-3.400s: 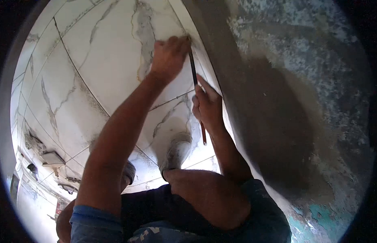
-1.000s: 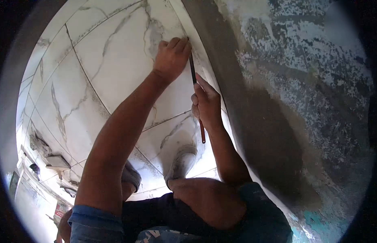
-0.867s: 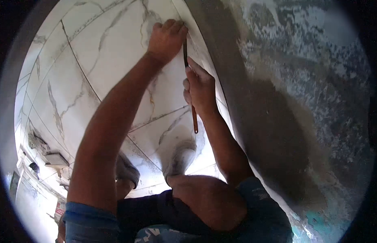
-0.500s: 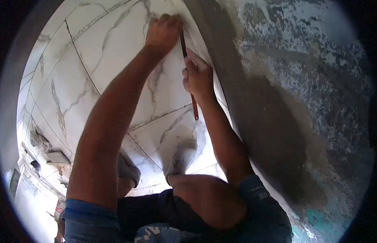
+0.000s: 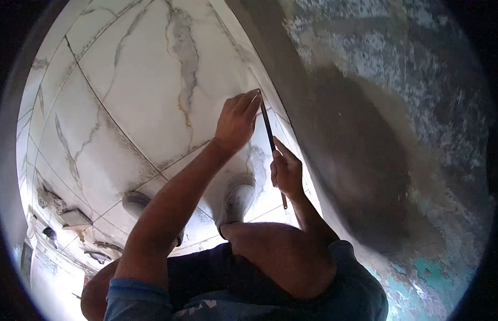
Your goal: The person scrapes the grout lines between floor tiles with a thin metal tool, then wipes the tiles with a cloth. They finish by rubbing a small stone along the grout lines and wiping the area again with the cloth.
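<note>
A thin dark hacksaw blade (image 5: 267, 124) with a reddish lower end and a small hole in its tip lies along the joint between the floor and the wall. My left hand (image 5: 236, 121) is closed, its fingertips pinching the far end of the blade. Lower down, my right hand (image 5: 287, 170) is wrapped round the blade, with the reddish end sticking out below it. Under both hands are white marble-look floor tiles (image 5: 136, 91). The contact between blade edge and joint is too fine to make out.
A rough plastered wall (image 5: 361, 139) rises on the right, close to my right hand. My shoes (image 5: 239, 202) stand on the tiles below. At the left lie a flat grey piece (image 5: 75, 218), a crumpled cloth-like thing (image 5: 51, 199) and other clutter.
Both hands and the hacksaw blade have moved back along the wall, closer to my feet. My left foot now shows further left.
</note>
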Action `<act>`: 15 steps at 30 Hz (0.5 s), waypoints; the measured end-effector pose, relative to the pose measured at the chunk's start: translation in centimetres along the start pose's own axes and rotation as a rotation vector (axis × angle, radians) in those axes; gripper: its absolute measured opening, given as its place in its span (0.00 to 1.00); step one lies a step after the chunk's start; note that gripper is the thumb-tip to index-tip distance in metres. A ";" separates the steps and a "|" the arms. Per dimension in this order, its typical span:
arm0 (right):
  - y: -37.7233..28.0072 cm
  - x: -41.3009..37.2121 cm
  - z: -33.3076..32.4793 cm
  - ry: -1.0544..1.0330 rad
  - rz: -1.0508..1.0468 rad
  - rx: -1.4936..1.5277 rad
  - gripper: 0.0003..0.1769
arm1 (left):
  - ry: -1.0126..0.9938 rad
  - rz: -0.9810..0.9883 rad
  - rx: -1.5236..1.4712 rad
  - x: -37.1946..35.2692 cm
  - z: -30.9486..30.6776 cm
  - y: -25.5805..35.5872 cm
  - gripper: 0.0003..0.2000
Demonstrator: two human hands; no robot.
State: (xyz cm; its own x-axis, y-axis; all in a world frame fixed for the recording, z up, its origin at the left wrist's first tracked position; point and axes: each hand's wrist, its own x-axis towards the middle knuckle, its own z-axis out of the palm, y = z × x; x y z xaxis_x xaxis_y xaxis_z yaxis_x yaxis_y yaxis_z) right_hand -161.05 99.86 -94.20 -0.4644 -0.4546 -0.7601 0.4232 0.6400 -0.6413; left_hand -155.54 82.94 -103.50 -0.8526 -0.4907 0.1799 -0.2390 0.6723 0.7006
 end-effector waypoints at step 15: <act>2.7 -2.5 -1.3 0.062 0.023 -0.342 0.30 | -0.055 0.111 -0.043 -2.5 3.6 1.9 0.17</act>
State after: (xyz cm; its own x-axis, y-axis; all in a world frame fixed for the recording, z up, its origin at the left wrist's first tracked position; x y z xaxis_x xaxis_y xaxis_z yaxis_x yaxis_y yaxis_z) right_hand -159.76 103.58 -93.91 -0.5089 -0.4058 -0.7592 0.1536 0.8250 -0.5439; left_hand -155.55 87.39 -105.10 -0.8972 -0.3825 0.2208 -0.1224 0.6957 0.7078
